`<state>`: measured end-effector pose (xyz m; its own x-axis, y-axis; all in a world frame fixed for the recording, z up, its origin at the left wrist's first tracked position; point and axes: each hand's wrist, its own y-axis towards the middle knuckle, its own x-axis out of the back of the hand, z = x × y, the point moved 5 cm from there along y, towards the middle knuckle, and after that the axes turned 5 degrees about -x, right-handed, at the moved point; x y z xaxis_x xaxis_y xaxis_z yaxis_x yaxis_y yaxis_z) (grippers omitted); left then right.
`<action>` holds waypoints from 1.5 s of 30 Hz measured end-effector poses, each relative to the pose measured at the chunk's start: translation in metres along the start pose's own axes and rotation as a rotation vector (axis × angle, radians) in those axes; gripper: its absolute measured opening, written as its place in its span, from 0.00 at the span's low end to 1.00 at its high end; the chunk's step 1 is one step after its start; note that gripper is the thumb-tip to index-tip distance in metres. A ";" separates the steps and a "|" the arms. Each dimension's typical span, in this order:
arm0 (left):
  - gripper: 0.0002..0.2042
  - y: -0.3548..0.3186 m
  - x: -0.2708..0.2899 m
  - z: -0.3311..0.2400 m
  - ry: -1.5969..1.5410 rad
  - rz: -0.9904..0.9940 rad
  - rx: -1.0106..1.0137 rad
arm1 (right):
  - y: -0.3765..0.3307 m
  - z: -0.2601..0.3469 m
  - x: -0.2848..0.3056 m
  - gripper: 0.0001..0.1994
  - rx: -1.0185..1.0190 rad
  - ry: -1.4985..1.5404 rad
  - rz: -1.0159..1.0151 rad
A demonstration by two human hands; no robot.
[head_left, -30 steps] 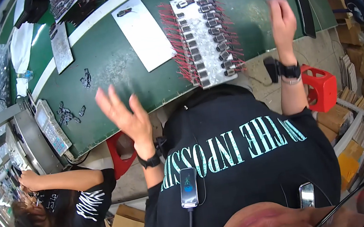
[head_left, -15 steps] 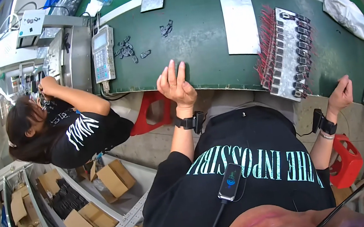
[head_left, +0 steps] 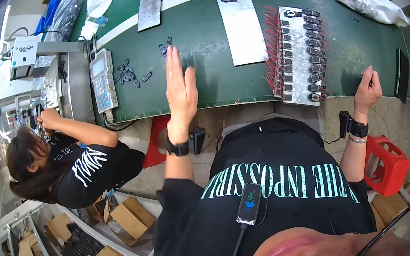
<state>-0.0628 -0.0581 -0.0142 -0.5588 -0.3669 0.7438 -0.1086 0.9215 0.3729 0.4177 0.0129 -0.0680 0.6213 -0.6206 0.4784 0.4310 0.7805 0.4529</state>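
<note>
At the far left, beyond the left end of the green tabletop (head_left: 219,77), a co-worker (head_left: 93,166) in a black shirt has a raised hand near some equipment. A grey keypad unit (head_left: 104,84) with a small screen lies along the tabletop's left edge. Just to its right is a loose cluster of small black parts (head_left: 127,73). A metal plate (head_left: 150,12) lies toward the far edge, with dark pieces at its far end.

A smaller cluster of black parts (head_left: 165,46) sits farther right, beside the left hand's fingertips; whether they touch cannot be told. The left hand (head_left: 180,87) is released: fingers straight and together, thumb apart, nothing in it, over the near edge.

Next comes a white board (head_left: 243,32) with one black part near its far end. To its right, a pale tray (head_left: 298,56) reaches the near edge, carrying two long rows of black parts (head_left: 314,42) with red wires (head_left: 272,36) spreading outward on both sides.

The right hand (head_left: 369,90) is at the near edge, toward the right corner, fingers curled; whether it grasps anything cannot be told. A white cloth (head_left: 372,0) lies toward the far right corner, and a flat black object (head_left: 402,76) lies by the right edge.
</note>
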 end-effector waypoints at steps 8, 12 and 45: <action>0.42 0.091 -0.052 0.048 0.255 0.355 -0.229 | 0.000 0.006 -0.003 0.17 0.018 -0.035 0.014; 0.45 0.076 -0.060 0.039 0.393 0.517 -0.512 | -0.001 0.003 -0.001 0.17 0.030 -0.027 0.006; 0.49 -0.014 -0.037 -0.033 0.190 0.764 -0.800 | 0.002 0.007 0.000 0.17 0.034 -0.043 -0.003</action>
<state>-0.0133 -0.0616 -0.0285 -0.1112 0.1830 0.9768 0.8064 0.5911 -0.0189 0.4139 0.0141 -0.0618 0.5912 -0.6262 0.5083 0.4096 0.7760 0.4796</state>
